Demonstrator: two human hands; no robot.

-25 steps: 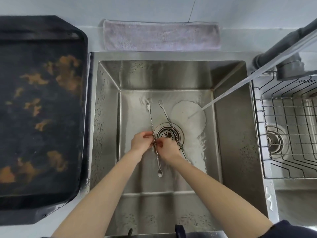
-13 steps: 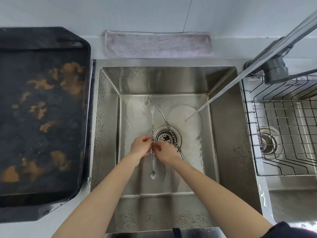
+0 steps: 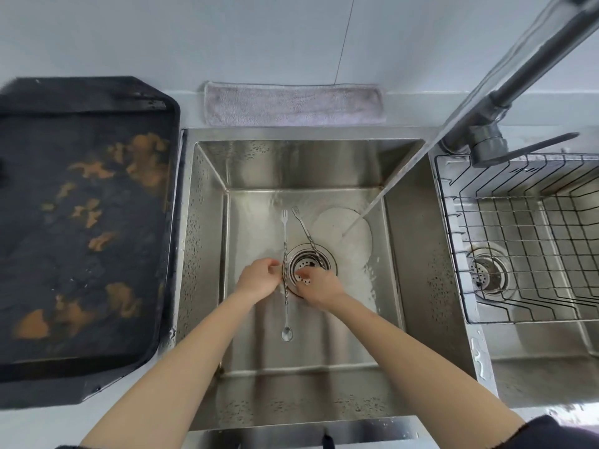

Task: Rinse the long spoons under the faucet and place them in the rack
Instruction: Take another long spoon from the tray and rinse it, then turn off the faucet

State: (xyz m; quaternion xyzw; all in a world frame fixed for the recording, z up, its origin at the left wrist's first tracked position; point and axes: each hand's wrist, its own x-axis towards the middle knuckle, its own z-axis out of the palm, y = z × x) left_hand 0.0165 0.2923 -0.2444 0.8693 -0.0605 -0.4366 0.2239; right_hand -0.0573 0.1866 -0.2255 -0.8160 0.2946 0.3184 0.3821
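Two long twisted-stem spoons with fork-shaped ends lie in the steel sink (image 3: pixel 408 254). The first spoon (image 3: pixel 286 314) points straight toward me, its bowl nearest me. My left hand (image 3: pixel 258 280) pinches its stem at the middle. The second spoon (image 3: pixel 304 231) runs diagonally across the drain (image 3: pixel 299 258) and disappears under my right hand (image 3: pixel 321 288), whose fingers curl over its stem, a small gap away from the first spoon. The faucet (image 3: pixel 505 89) pours a slanted stream (image 3: pixel 382 192) onto the sink floor right of the spoons. The wire rack (image 3: pixel 531 241) sits in the right basin.
A black tray (image 3: pixel 84 222) with orange-brown stains fills the counter on the left. A folded grey cloth (image 3: pixel 291 103) lies behind the sink against the wall. The faucet lever (image 3: pixel 531 145) juts over the rack's back edge. The right basin has its own drain (image 3: pixel 489 275).
Both hands pinched the first spoon's stem before; now my right hand has come off it and shifted slightly right over the second spoon. The first spoon has turned to lie straight.
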